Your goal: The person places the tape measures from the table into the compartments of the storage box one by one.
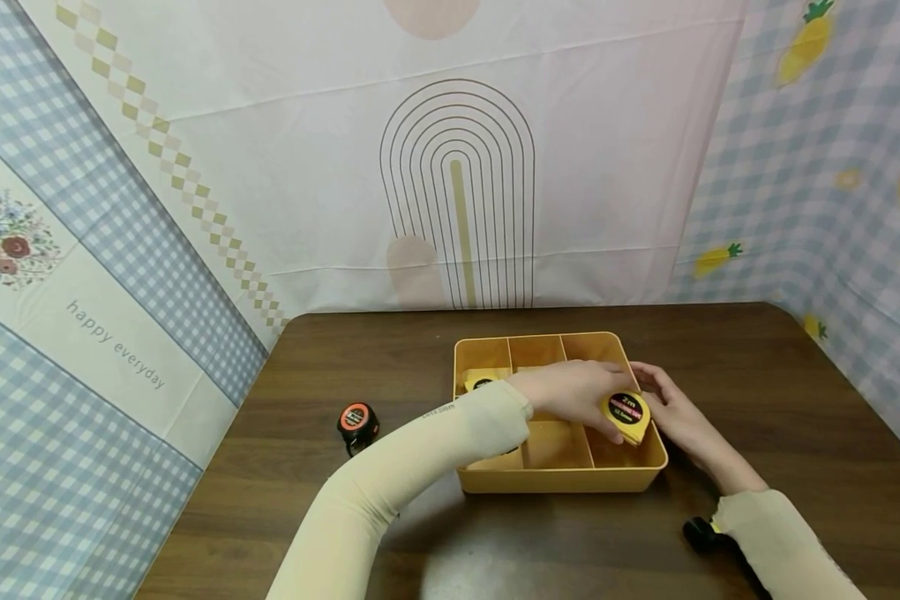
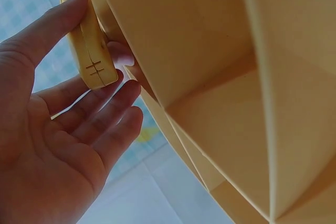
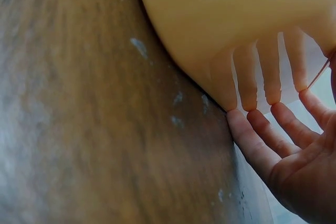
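Note:
My left hand (image 1: 573,392) reaches across the yellow divided box (image 1: 562,481) and pinches a yellow tape measure (image 1: 627,417) at the right-hand compartments. The round black label of this tape measure faces up in the head view. In the left wrist view the thumb (image 2: 73,6) lies on one edge of the tape measure (image 2: 93,51), the fingers on the other side. My right hand (image 1: 675,412) is at the right outer side of the box, its extended fingertips (image 3: 236,119) touching the wall (image 3: 210,19).
Another yellow tape measure (image 1: 482,380) lies in the back left compartment. On the table (image 1: 322,367), an orange-labelled black tape measure (image 1: 357,423) sits left of the box. A black object (image 1: 699,533) with some yellow lies beside the right sleeve (image 1: 772,533). Patterned cloth (image 1: 607,208) hangs behind.

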Action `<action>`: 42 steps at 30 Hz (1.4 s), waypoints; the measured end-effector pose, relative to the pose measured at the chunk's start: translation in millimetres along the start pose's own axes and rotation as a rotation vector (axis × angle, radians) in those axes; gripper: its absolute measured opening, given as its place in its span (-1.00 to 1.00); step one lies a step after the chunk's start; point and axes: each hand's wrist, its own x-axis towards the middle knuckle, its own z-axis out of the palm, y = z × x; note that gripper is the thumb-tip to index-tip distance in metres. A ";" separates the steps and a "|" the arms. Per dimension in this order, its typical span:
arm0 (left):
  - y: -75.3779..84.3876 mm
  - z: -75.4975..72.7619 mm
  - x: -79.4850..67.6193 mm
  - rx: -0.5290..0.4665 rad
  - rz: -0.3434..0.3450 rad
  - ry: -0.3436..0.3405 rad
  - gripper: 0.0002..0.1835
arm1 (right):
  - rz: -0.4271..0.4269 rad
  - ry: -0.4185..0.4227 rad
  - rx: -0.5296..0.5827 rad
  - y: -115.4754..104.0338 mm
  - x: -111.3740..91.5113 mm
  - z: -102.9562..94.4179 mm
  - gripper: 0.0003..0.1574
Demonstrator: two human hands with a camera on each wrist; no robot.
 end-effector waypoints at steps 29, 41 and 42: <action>1.7 5.0 -4.4 0.032 0.024 0.007 -0.22 | -0.011 0.019 -0.002 -0.2 0.8 2.4 -0.29; 4.7 8.0 -3.8 0.062 0.030 -0.029 -0.17 | -0.004 0.037 -0.014 -1.3 1.5 2.6 -0.30; 5.0 8.0 -4.1 0.064 0.031 -0.028 -0.17 | -0.008 0.040 -0.008 -1.6 1.5 2.7 -0.30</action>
